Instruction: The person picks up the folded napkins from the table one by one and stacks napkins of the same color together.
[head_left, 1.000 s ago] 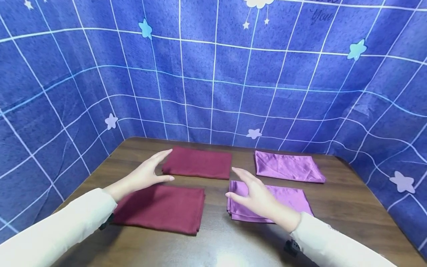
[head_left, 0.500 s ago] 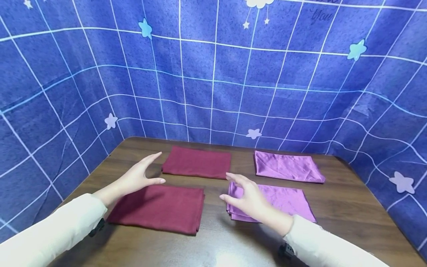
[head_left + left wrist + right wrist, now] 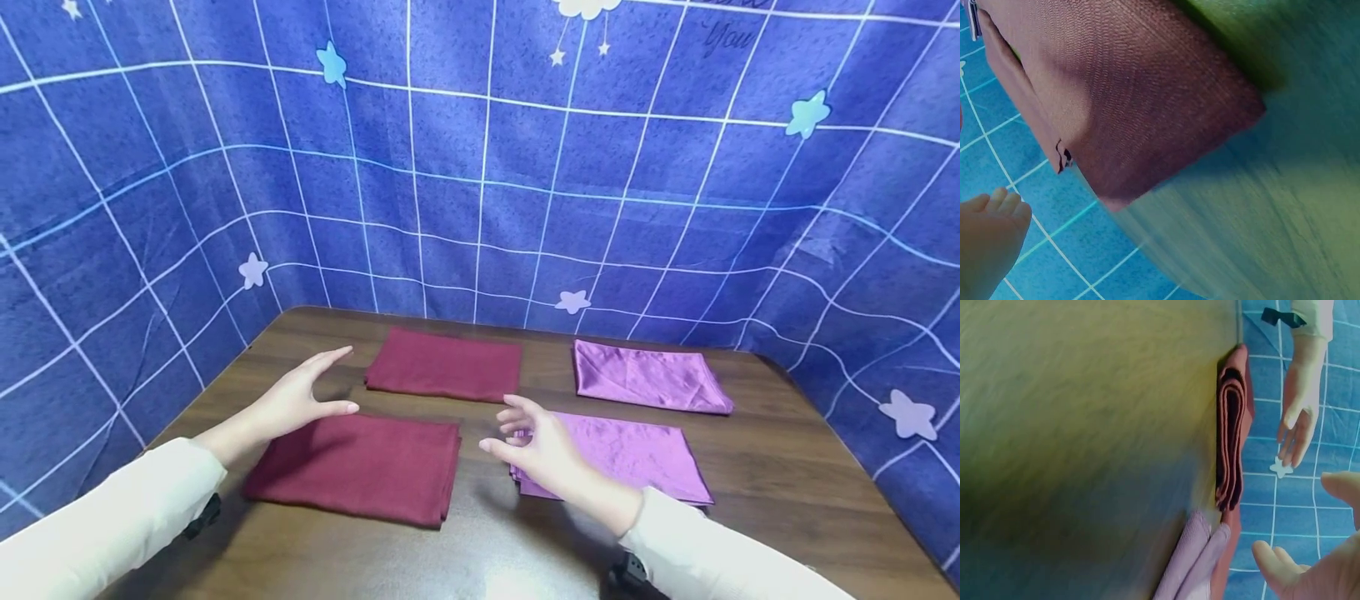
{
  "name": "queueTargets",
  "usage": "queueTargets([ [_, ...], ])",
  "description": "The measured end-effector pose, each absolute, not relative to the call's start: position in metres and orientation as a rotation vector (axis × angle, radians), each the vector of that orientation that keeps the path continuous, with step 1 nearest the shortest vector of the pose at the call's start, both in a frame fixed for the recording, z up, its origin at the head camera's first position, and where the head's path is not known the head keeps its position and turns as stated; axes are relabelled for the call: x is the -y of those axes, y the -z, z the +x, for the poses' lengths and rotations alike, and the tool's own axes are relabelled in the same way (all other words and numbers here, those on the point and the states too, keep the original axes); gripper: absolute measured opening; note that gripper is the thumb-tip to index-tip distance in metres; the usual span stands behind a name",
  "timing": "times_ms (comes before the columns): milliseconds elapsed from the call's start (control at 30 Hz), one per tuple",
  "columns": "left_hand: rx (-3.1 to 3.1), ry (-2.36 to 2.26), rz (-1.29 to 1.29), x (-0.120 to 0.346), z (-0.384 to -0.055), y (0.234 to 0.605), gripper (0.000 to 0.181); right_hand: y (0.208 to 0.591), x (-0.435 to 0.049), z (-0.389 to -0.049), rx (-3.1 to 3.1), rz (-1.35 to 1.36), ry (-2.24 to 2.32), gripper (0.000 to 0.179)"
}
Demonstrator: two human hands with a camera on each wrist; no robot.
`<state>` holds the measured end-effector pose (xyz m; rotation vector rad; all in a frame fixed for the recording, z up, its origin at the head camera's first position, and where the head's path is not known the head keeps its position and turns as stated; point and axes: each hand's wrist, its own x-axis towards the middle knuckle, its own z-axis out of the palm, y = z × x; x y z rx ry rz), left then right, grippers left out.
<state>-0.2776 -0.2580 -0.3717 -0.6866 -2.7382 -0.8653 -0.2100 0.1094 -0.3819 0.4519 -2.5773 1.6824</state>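
Note:
Two folded maroon cloths lie on the left half of the table, a front one (image 3: 367, 467) and a back one (image 3: 450, 367). On the right half are two folded shiny purple cloths, front (image 3: 637, 454) and back (image 3: 648, 375). My left hand (image 3: 292, 404) hovers over the front maroon cloth's far left corner, thumb and fingers apart, holding nothing. Over the left end of the front purple cloth is my right hand (image 3: 547, 450), fingers loosely bent and nothing in it. The right wrist view shows both the left hand (image 3: 1300, 419) and right hand (image 3: 1316, 569) raised above the tabletop.
The brown wooden table (image 3: 480, 550) reflects light near its front edge. A blue curtain (image 3: 450, 208) with white grid lines and stars hangs behind it and along both sides. Each white sleeve carries a small dark device at the wrist.
Both hands have drifted left and a little downward in the head view. The right hand's fingers have spread apart slightly. All the cloths lie as before.

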Motion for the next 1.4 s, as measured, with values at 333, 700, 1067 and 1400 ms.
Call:
queueTargets([
  [333, 2.728, 0.924, -0.667, 0.272, -0.272, 0.38, 0.082, 0.387, -0.101, -0.207, 2.637, 0.372, -1.877, 0.074],
  [700, 2.734, 0.954, -0.608, 0.286, -0.267, 0.389, 0.078, 0.39, -0.086, -0.201, 2.578, 0.254, -2.269, 0.071],
  [1067, 2.768, 0.916, -0.523, 0.307, -0.258, 0.394, 0.077, 0.396, -0.078, -0.198, 2.54, 0.242, -2.387, 0.062],
  [1400, 2.842, 0.942, -0.453, 0.319, -0.25, 0.397, 0.076, 0.39, -0.075, -0.198, 2.516, 0.156, -2.58, 0.061],
])
